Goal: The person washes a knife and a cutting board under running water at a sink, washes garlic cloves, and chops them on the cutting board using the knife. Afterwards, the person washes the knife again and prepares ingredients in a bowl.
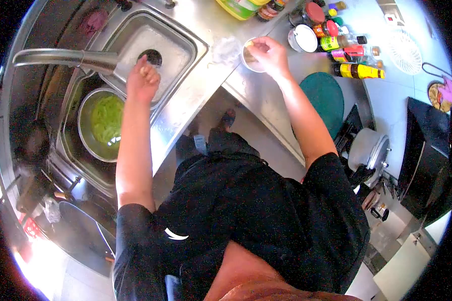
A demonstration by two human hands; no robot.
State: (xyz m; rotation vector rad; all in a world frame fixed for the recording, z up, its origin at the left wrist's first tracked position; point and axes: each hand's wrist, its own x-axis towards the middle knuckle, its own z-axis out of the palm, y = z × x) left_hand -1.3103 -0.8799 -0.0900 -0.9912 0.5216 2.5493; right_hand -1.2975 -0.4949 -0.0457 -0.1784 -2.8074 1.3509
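Observation:
My left hand is above the stainless sink basin, just beside the end of the faucet. Its fingers are curled closed, and whatever may be inside them is hidden. On the counter, my right hand reaches over a small round pale bowl. The fingertips are pinched together at the bowl's rim near a tiny yellowish bit, too small to name. A metal pot with pale green pieces in liquid stands in the other basin, left of my left forearm.
Several sauce bottles and jars line the back of the counter, near a white-lidded tub. A round green board lies right of my right forearm. Beyond it stands a pressure cooker. Clear plastic wrap lies between sink and bowl.

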